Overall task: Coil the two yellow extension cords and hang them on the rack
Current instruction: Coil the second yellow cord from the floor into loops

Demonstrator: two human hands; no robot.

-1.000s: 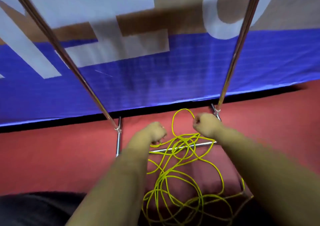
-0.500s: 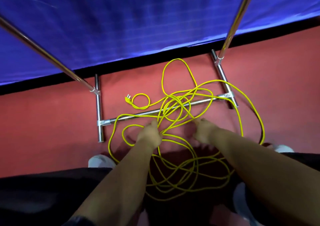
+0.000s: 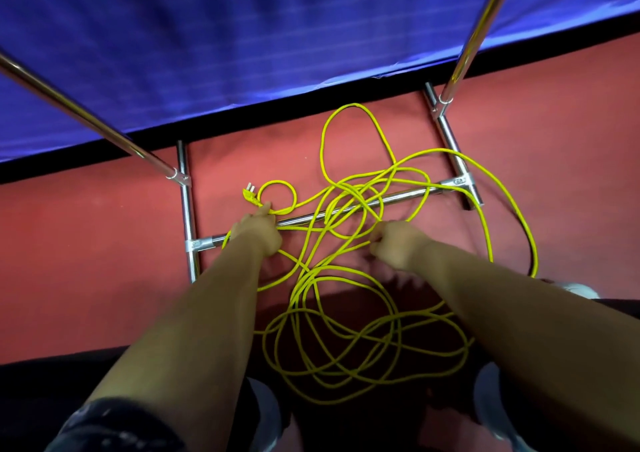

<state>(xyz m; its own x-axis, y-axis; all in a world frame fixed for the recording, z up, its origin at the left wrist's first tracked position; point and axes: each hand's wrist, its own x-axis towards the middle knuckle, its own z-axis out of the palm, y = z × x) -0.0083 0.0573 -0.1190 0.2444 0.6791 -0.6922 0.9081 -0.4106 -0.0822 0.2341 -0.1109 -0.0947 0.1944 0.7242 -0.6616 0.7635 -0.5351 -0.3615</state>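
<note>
Reaching into tangled yellow cords (image 3: 346, 278), left hand (image 3: 258, 231) pinches one near its plug (image 3: 248, 193); right hand (image 3: 394, 243) fisted, grip unclear.

- The yellow cords (image 3: 346, 278) lay in a messy tangle on the floor, looped between and below both hands.
- The plug (image 3: 250, 193) lay just above the left hand's fingertips.
- The shiny rack (image 3: 398, 198) had cord draped over its bottom bar.

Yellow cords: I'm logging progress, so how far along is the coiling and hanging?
Nothing looks done: the yellow cords lie tangled on the floor across the rack's base bar. The left hand reaches the plug end; the right hand grips strands. Coiling and hanging remain.
</note>
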